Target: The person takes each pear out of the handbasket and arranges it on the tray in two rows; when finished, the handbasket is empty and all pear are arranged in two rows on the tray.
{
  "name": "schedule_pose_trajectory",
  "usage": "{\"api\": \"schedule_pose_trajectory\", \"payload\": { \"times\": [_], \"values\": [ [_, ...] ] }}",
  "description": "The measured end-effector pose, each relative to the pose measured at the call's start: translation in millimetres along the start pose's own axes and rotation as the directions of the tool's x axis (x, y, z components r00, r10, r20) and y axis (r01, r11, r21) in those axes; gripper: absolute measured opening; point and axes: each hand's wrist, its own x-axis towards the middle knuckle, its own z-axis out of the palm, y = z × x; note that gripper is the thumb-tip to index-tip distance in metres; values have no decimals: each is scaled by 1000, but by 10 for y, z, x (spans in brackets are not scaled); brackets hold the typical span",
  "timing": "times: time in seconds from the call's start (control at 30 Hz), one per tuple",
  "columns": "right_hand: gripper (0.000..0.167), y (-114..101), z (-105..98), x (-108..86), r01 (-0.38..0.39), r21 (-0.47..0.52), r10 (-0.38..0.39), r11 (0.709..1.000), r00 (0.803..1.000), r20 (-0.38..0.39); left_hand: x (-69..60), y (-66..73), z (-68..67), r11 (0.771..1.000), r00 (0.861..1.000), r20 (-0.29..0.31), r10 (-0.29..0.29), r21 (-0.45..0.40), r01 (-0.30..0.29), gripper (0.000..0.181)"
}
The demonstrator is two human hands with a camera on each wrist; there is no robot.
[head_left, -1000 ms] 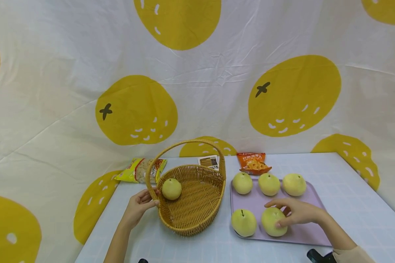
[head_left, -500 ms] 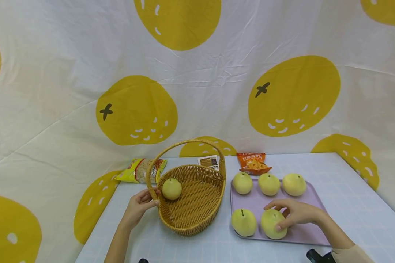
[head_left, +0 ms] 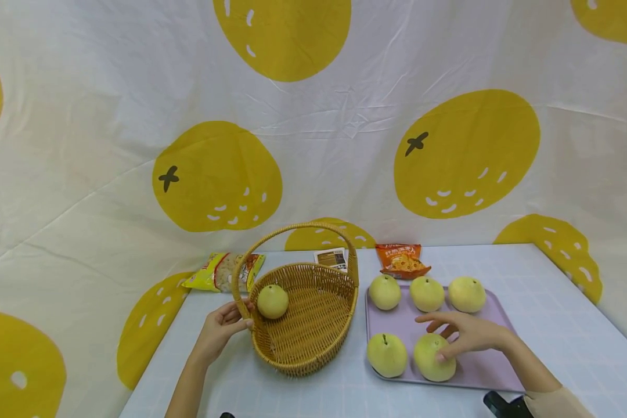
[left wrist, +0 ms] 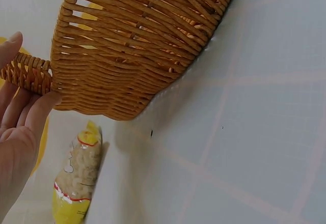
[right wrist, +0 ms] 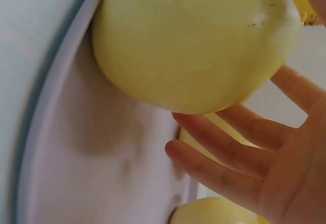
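My left hand [head_left: 218, 332] grips the left base of the wicker basket's handle; in the left wrist view, thumb and fingers wrap round the woven handle [left wrist: 28, 73]. One yellow-green pear [head_left: 273, 301] lies inside the basket [head_left: 313, 325], by its left wall. On the purple tray [head_left: 480, 371], my right hand [head_left: 467, 335] is at the front right pear [head_left: 432, 359], thumb against it and the other fingers lifted and spread. The right wrist view shows these fingers [right wrist: 219, 175] fairly straight beside that pear [right wrist: 193, 40], which rests on the tray.
Another pear [head_left: 386, 355] is at the tray's front left, with several more along its back row [head_left: 426, 294]. Behind the tray lies an orange snack bag [head_left: 402, 261]. A yellow snack bag [head_left: 224, 271] and a printed card [head_left: 331, 258] lie behind the basket.
The right hand's fingers have loosened and lifted from the front right pear, which has shifted slightly toward the tray's front edge. The left hand and basket have stayed still.
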Motion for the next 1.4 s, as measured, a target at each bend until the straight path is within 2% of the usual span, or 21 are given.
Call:
{"api": "schedule_pose_trajectory", "payload": {
  "times": [0.1,0.33,0.6,0.87,1.07,1.4],
  "values": [
    [66,-64,-49,58,34,-13,-34,999,999,-37,-1,6,-6,1000,1000,0,4,4,-4,56],
    [67,-292,-182,233,46,-65,-53,997,994,-98,-9,5,4,1000,1000,-3,-4,6,4,57],
    [70,-500,-269,539,57,-90,-66,994,993,-94,-9,1,14,1000,1000,-7,-3,1,3,58],
    [63,-638,-235,871,120,-123,-132,985,987,-88,-7,11,10,1000,1000,-9,-7,11,7,59],
    [63,-781,-225,1121,168,-107,-175,980,983,-52,-7,1,14,1000,1000,-8,-21,2,21,59],
    [62,-1106,-155,1534,205,-117,-207,972,978,-1,3,-21,0,1000,1000,-3,-12,2,12,58]
  ]
}}
